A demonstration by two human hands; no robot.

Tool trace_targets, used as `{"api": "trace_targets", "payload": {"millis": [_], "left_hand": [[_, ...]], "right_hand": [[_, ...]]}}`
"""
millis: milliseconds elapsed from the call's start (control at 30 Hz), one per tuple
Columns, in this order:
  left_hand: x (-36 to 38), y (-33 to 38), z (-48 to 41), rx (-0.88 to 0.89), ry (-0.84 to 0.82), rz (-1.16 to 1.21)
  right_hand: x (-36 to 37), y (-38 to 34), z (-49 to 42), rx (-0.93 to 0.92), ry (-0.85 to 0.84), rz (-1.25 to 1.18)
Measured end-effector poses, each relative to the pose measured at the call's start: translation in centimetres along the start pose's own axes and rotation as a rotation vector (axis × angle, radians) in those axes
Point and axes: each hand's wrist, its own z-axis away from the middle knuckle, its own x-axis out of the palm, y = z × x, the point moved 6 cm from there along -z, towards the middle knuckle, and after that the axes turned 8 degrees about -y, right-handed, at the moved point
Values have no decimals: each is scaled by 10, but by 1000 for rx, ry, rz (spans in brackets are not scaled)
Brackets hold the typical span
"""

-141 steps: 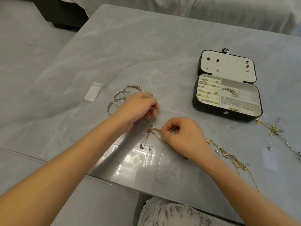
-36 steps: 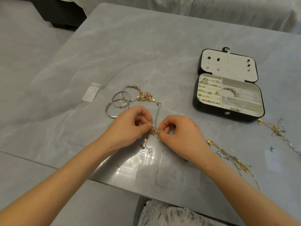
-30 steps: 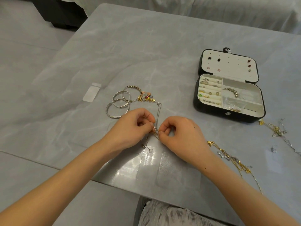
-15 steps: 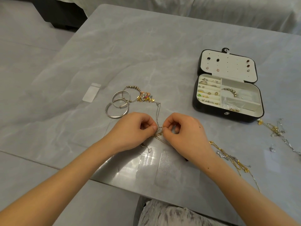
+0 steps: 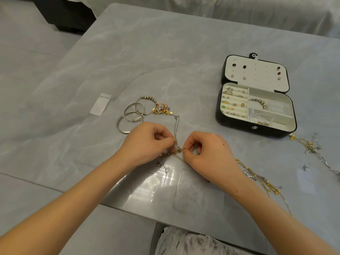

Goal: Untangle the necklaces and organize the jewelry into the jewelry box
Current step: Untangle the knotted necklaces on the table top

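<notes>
My left hand and my right hand meet over the near middle of the grey table, each pinching a knot of tangled gold and silver necklace chain. A thin silver chain runs up from the knot toward a charm bracelet. More tangled gold and silver chains trail out to the right behind my right wrist. The black jewelry box stands open at the right, with rings, earrings and a beaded bracelet in its white compartments.
Silver bangles lie left of the charm bracelet. A small clear plastic bag lies farther left. Another tangle of chains lies near the table's right edge. Clear plastic sleeves lie under my wrists at the front edge.
My left hand moved from beside the bangles to the knot and now pinches it opposite my right hand. Over the last second both hands shifted slightly up and closer together.
</notes>
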Motion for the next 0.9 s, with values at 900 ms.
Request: {"api": "trace_targets", "payload": {"millis": [900], "left_hand": [[1, 2, 5, 112, -2, -89]], "right_hand": [[0, -14, -30, -215, -52, 279]]}}
